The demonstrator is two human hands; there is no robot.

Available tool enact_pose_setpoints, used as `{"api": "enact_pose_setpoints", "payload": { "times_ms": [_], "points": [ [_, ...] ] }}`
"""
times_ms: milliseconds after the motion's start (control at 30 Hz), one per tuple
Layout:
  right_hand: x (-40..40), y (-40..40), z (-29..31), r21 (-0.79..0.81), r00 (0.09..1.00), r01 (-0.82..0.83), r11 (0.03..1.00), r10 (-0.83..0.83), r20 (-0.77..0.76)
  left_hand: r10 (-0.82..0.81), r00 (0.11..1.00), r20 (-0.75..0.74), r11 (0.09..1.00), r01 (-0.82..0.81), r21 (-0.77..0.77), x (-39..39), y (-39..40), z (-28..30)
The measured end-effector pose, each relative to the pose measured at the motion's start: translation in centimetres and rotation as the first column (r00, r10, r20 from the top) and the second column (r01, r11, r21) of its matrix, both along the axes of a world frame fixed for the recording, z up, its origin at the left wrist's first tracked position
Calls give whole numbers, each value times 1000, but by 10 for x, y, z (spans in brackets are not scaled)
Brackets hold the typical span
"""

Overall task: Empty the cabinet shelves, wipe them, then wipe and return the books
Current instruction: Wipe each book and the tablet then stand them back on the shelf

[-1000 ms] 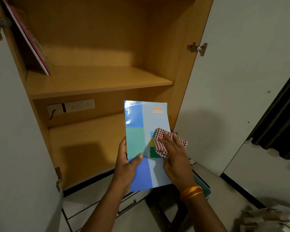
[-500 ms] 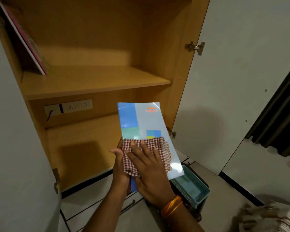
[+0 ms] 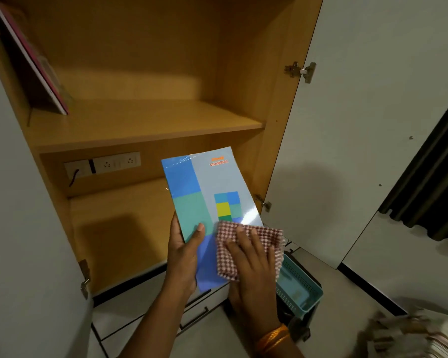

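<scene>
Change: the checked cloth (image 3: 246, 250) is now found at the lower right corner of the notebook (image 3: 212, 210); half a second ago it lay across the cover's lower middle, and a second ago further up the right side. The notebook is also tilted more to the left than before.
Meaning: the cover wipe is judged to be under way, with strokes nearly covering the face; return to a shelf is not yet begun.
Left hand (image 3: 184, 257): the notebook's lower left edge is gripped, thumb on the cover, fingers curled behind.
Right hand (image 3: 254, 264): the cloth is pressed flat to the cover, fingers straight and slightly spread.
Notebook position: held in the air before the open cabinet, in front of the lower shelf (image 3: 130, 228).
Upper shelf (image 3: 145, 120): one pink book (image 3: 34, 60) is leaned against the left wall.
Writing: "CHAMPION" is read in orange at the cover's top right; the smaller word above it is probably a brand, but is too blurred to read.
Floor: a teal basket (image 3: 299, 290) is set below the hands.
</scene>
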State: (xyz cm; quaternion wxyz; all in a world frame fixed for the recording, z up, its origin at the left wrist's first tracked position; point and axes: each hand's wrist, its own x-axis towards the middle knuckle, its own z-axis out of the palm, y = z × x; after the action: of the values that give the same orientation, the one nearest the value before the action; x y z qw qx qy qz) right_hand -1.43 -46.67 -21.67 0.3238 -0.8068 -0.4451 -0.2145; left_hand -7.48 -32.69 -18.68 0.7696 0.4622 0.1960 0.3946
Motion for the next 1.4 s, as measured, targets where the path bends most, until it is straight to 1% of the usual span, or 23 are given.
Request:
{"api": "enact_pose_setpoints", "payload": {
  "times_ms": [67, 133, 167, 200, 233, 267, 300, 333, 400, 467, 567, 667, 767, 833, 867, 933, 967, 1033, 1100, 1167, 1233, 1300, 1400],
  "points": [
    [12, -2, 6, 180, 981, 27, 983, 8, -193, -1, 1000, 9, 999, 1, 42, -2, -1, 4],
    [23, -7, 16, 386, 894, 96, 917, 91, -440, -39, 999, -2, 996, 39, 75, -3, 3, 4],
    [27, -10, 24, 460, 802, 155, 874, 161, -576, -64, 998, -17, 994, 65, 88, -5, 4, 4],
    [33, -13, 33, 500, 660, 230, 835, 244, -711, -77, 997, -27, 992, 79, 96, -6, 6, 5],
    [37, -16, 41, 500, 487, 307, 810, 318, -814, -74, 997, -32, 992, 77, 104, -7, 8, 4],
    [42, -21, 49, 484, 335, 348, 803, 376, -864, -63, 997, -33, 993, 66, 103, -7, 10, 3],
    [46, -26, 53, 470, 228, 354, 808, 413, -882, -44, 998, -35, 993, 47, 104, -8, 13, 3],
    [48, -31, 57, 474, 154, 336, 814, 449, -880, -18, 999, -44, 993, 23, 113, -8, 14, 2],
    [45, -37, 61, 490, 74, 262, 832, 489, -869, 54, 995, -89, 987, -39, 158, -7, 17, 0],
    [39, -39, 64, 497, 39, 181, 849, 499, -866, 107, 984, -144, 975, -76, 207, -7, 18, -1],
    [35, -38, 71, 494, 79, 112, 862, 488, -869, 171, 957, -233, 942, -90, 323, -7, 18, 0],
    [32, -35, 75, 494, 212, 72, 866, 471, -857, 212, 928, -307, 890, -54, 453, -4, 22, -2],
    [28, -30, 77, 421, 384, 72, 904, 364, -849, 229, 855, -465, 831, 77, 551, 2, 18, -3],
    [24, -24, 77, 319, 535, 106, 942, 217, -817, 217, 814, -539, 800, 168, 576, 5, 11, 0],
    [22, -21, 76, 265, 632, 118, 957, 133, -763, 188, 816, -547, 797, 198, 570, 6, 6, 4],
    [18, -18, 73, 176, 812, 107, 979, 17, -584, 37, 853, -521, 835, 261, 485, 9, -4, 14],
    [13, -16, 73, 155, 869, 95, 983, -6, -494, -72, 868, -491, 863, 301, 406, 10, -9, 20],
    [-1, -11, 73, 154, 926, 93, 984, -29, -376, -260, 880, -396, 895, 374, 242, 10, -18, 29],
    [-13, -5, 72, 149, 950, 144, 978, -94, -299, -384, 885, -265, 911, 410, 51, 9, -24, 33],
    [-23, 0, 69, 83, 946, 157, 984, -125, -300, -460, 877, -139, 887, 446, -119, 8, -24, 31],
    [-30, 3, 61, 69, 959, 141, 988, -119, -257, -462, 885, -57, 876, 445, -183, 9, -24, 30],
    [-35, 5, 54, 44, 970, 121, 992, -108, -219, -411, 911, -28, 893, 396, -215, 12, -24, 26],
    [-41, 7, 48, -66, 965, 108, 992, -120, -233, -404, 915, 7, 874, 389, -293, 16, -19, 15]
  ]
}}
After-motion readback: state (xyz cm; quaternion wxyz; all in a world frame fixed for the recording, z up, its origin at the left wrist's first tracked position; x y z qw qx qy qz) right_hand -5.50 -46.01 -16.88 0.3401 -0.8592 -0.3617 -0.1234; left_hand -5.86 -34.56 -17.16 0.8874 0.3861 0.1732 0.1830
